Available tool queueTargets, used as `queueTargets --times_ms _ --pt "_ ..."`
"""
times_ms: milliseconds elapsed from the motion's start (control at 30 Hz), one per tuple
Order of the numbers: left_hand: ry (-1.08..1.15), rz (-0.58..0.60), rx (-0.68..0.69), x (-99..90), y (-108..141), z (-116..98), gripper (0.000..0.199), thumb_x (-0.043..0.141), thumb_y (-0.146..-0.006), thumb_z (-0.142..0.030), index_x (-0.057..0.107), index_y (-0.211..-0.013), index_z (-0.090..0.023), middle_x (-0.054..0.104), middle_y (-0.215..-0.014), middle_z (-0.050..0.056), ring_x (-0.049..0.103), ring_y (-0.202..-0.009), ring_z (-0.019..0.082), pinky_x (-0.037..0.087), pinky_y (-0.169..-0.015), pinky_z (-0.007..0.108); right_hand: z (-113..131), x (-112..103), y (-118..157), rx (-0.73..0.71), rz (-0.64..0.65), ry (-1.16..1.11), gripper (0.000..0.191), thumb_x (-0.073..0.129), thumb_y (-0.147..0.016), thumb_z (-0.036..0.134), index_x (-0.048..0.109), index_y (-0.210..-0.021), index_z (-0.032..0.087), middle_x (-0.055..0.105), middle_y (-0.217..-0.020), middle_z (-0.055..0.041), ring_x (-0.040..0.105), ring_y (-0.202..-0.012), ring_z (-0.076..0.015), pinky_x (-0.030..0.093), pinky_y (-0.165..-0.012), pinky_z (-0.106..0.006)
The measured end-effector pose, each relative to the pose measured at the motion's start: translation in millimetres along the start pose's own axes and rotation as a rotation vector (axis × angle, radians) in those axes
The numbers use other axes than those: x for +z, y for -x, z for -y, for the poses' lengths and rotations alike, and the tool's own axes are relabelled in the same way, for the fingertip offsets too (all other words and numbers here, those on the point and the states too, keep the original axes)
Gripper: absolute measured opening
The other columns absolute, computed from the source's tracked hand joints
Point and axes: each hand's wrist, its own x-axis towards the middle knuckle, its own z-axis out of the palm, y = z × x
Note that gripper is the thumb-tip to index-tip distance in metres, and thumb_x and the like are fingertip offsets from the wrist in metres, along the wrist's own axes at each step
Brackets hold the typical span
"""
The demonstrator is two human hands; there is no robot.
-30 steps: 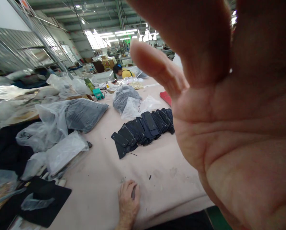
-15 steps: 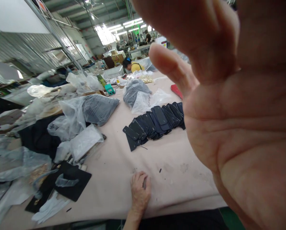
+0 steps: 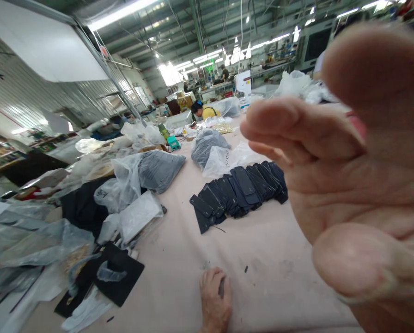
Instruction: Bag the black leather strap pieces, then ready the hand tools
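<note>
My left hand (image 3: 216,296) rests palm down on the pale cloth-covered table (image 3: 179,259) at the bottom centre. Its fingers are loosely bent together and the thumb is apart; a dark shaded gap shows between them, and I see nothing held. Very large and close to the camera, my right hand (image 3: 376,194) is raised on the right with its palm in view. Its fingers are bent forward and apart from the thumb, holding nothing. Beyond my left hand, an overlapping row of dark navy flat pieces (image 3: 241,187) lies across the table, partly hidden by my right hand.
Clear bags with grey contents (image 3: 161,169) and a white packet (image 3: 141,215) crowd the left. A black flat piece (image 3: 124,273) and white gloves (image 3: 89,314) lie nearer. Behind the row sit a grey bagged bundle (image 3: 209,145) and a teal box (image 3: 173,142). A person (image 3: 207,112) leans at the far end.
My view has tilted up and turned slightly left, so the table things sit lower and further right. My right hand has drawn back a little and its thumb now shows. My left hand stays on the table.
</note>
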Motion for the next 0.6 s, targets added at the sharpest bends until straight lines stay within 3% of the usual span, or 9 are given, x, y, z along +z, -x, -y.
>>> queueTargets --times_ms 100,167,267,367,467,600 --pt "0.069 -0.081 -0.01 9.1 -4 12 0.024 0.051 -0.092 -0.03 0.072 -0.085 -0.021 0.073 -0.086 0.008 0.069 -0.082 0.022 0.059 -0.077 0.035 -33 -2 -1 -0.031 -0.088 -0.073 0.059 0.071 -0.089 0.039 0.045 -0.143 0.034 0.053 -0.143 0.0006 0.05 -0.133 -0.0262 0.041 -0.116 -0.046" --pt "0.116 -0.113 -0.075 15.2 -13 23 0.026 0.052 -0.092 -0.035 0.072 -0.087 -0.02 0.074 -0.088 0.009 0.07 -0.082 0.023 0.059 -0.077 0.035 -78 -2 14 0.114 -0.037 0.056 0.051 0.068 -0.09 0.037 0.05 -0.138 0.03 0.061 -0.134 -0.0035 0.056 -0.126 -0.0241 0.046 -0.109 -0.045" --pt "0.138 -0.072 -0.2 20.3 -41 39 0.031 0.051 -0.091 -0.042 0.072 -0.09 -0.019 0.073 -0.093 0.01 0.069 -0.088 0.026 0.058 -0.08 0.039 -157 -1 61 0.424 -0.01 0.354 0.041 0.061 -0.09 0.031 0.057 -0.129 0.02 0.067 -0.123 -0.0095 0.063 -0.113 -0.0249 0.051 -0.101 -0.046" --pt "0.099 -0.064 -0.264 18.6 -85 48 0.035 0.049 -0.089 -0.044 0.07 -0.098 -0.017 0.071 -0.101 0.013 0.066 -0.098 0.029 0.054 -0.091 0.045 -224 5 124 0.576 0.106 0.677 0.042 0.057 -0.085 0.023 0.061 -0.124 0.012 0.064 -0.127 -0.0167 0.06 -0.119 -0.0305 0.047 -0.104 -0.049" --pt "-0.002 -0.039 -0.314 12.9 -135 47 0.043 0.048 -0.089 -0.042 0.065 -0.111 -0.009 0.066 -0.114 0.018 0.06 -0.113 0.03 0.045 -0.105 0.044 -262 12 180 0.566 0.22 0.926 0.043 0.055 -0.083 0.019 0.062 -0.125 0.012 0.062 -0.13 -0.0175 0.058 -0.12 -0.0329 0.047 -0.101 -0.049" --pt "-0.148 0.168 -0.591 8.6 -195 43 0.061 0.049 -0.089 -0.05 0.057 -0.124 -0.001 0.061 -0.124 0.024 0.055 -0.124 0.032 0.04 -0.108 0.039 -280 16 219 0.338 0.255 1.115 0.039 0.054 -0.089 0.024 0.06 -0.127 0.02 0.061 -0.132 -0.0112 0.056 -0.119 -0.0302 0.045 -0.099 -0.047"
